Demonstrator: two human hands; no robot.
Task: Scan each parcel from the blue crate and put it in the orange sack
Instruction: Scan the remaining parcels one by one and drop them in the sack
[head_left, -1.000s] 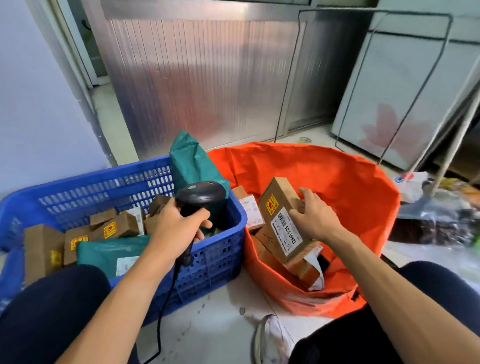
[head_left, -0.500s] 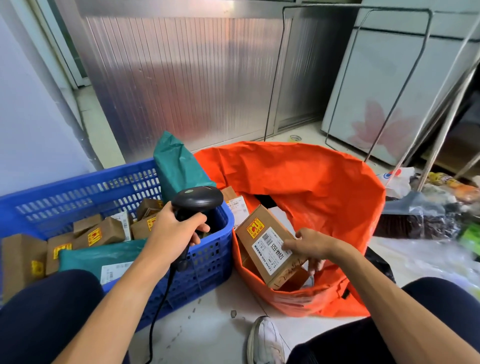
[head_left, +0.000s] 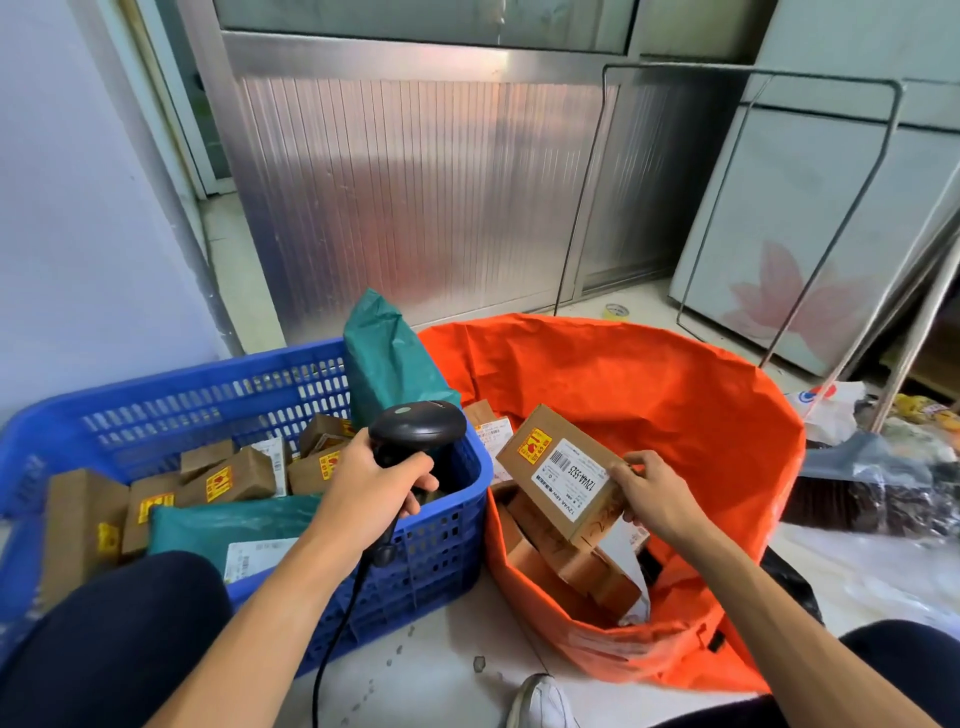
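My left hand (head_left: 371, 486) grips a black corded barcode scanner (head_left: 415, 431) above the right end of the blue crate (head_left: 218, 395). The crate holds several brown cardboard parcels (head_left: 234, 473) and green mailer bags (head_left: 228, 525). My right hand (head_left: 652, 493) holds a brown parcel box (head_left: 563, 475) by its right end, label up, over the mouth of the orange sack (head_left: 675, 415). Inside the sack lie other brown boxes (head_left: 561, 561) and a white packet.
A tall green mailer (head_left: 387, 358) leans between crate and sack. Metal shutter panels stand behind. A broom (head_left: 857, 483) and plastic bags lie to the right, a tape roll (head_left: 616, 310) on the floor behind the sack. My knees and a white shoe (head_left: 540, 701) sit at the bottom.
The box in my right hand dipped toward the sack's near side, then rose a little and now lies flatter with its label up. The scanner hand stays over the crate's right end.
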